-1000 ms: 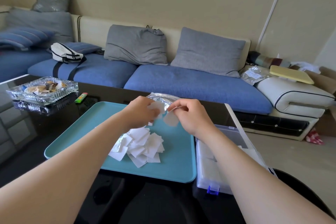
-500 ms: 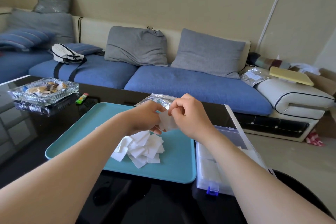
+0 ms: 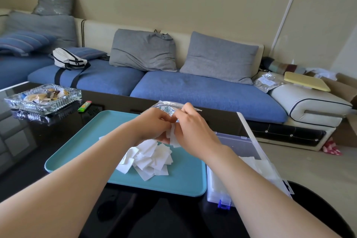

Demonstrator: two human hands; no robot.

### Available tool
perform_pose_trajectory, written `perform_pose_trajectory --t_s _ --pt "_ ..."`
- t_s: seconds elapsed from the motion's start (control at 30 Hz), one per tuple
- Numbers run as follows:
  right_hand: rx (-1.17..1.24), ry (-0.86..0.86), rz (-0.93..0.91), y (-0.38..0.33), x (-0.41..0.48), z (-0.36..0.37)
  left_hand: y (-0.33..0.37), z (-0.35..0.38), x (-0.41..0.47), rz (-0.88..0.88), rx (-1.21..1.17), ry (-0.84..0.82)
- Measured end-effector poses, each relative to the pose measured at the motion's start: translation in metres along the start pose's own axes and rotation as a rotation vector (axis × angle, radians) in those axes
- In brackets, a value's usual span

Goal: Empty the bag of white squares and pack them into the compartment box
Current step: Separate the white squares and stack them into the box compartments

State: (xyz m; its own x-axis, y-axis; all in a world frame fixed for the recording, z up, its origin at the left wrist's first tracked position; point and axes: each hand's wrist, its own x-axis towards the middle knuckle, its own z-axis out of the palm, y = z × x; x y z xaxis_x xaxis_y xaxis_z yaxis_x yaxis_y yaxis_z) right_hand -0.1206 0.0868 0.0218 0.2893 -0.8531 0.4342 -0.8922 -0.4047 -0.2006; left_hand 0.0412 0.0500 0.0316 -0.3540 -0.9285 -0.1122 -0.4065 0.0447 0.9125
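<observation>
Pinched between left hand and right hand, few thin white squares, crinkly clear bag just behind (partly hidden), loose pile below on teal plastic tray, clear plastic compartment box alongside.

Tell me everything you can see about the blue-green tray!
The teal tray is a rectangle with rounded corners and a low raised rim, smooth like plastic. It lies flat on the black glossy table. A loose pile of white squares sits near its middle, and the clear compartment box stands just beside its right edge.
</observation>
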Motion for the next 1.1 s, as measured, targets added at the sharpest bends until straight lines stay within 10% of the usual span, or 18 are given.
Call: perform_pose_trajectory --t_s 0.73,1.1 --pt "0.376 -0.080 0.399 0.006 0.005 0.001 0.002 -0.004 -0.005 -0.154 -0.120 -0.022" --pt "0.470 0.103 0.309 0.011 0.002 -0.005 0.000 0.005 -0.004 -0.094 -0.124 0.093"
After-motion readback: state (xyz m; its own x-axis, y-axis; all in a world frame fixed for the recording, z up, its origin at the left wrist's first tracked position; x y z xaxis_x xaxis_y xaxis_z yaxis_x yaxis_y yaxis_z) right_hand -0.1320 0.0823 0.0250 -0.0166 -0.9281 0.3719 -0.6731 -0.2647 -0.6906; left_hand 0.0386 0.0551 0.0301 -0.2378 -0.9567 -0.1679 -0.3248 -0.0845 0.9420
